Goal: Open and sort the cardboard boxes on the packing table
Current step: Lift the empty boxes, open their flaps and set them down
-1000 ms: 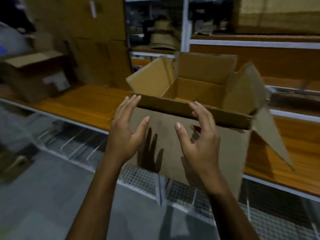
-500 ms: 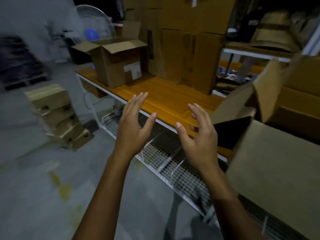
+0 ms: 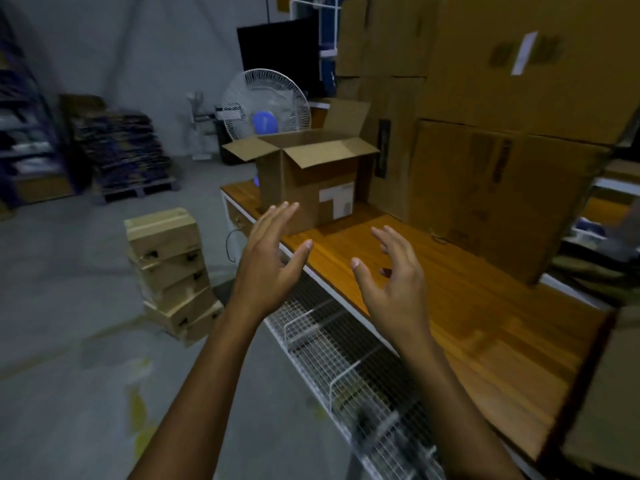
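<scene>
At the far end of the wood-grained orange counter sits a small cardboard box, flaps splayed open, a white label on its near face. Taller brown cartons stack to its right. Nearer, the left hand and right hand hover with fingers spread wide, empty, palms facing each other.

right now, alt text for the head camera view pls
Two empty, open hands, left hand and right hand, reach toward an open cardboard box on a wooden packing table, with taller boxes stacked behind it.
</scene>
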Available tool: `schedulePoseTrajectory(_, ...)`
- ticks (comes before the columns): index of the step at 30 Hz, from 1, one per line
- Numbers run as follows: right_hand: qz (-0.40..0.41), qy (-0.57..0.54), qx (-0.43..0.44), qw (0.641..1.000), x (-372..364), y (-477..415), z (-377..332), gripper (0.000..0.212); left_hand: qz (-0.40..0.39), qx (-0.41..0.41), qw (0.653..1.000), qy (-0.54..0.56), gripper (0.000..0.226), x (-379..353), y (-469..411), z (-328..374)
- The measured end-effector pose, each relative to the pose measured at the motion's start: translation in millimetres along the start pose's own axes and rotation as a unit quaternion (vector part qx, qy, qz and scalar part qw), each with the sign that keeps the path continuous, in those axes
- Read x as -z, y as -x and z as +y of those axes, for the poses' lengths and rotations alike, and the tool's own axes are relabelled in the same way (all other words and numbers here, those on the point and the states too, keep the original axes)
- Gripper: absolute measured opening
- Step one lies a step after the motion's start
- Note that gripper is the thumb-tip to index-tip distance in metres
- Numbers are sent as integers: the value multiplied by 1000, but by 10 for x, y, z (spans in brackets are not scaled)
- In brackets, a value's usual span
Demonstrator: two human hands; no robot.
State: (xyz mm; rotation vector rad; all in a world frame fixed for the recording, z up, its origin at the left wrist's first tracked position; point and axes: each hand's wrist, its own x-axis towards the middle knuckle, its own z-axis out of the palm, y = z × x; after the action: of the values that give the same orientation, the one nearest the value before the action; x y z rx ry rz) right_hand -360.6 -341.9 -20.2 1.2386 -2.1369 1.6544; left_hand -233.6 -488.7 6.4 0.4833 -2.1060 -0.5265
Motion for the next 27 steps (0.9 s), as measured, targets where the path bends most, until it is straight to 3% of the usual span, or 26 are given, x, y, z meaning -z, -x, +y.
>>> schedulePoseTrajectory(15,-52,38,38,997,-1532,-2655,618,52,-31,-16,996,-86,54,-393,-2766,-1822)
schedulePoseTrajectory(24,-34,159,40,986,-3033,-4077,868,54,-90,-2,994,-62,46,-717,-4422,-3536)
schedulePoseTrajectory(27,-82,205,13,975,-3445,-4555,924,56,-119,41,992,-24,44,-820,-4976,-4025)
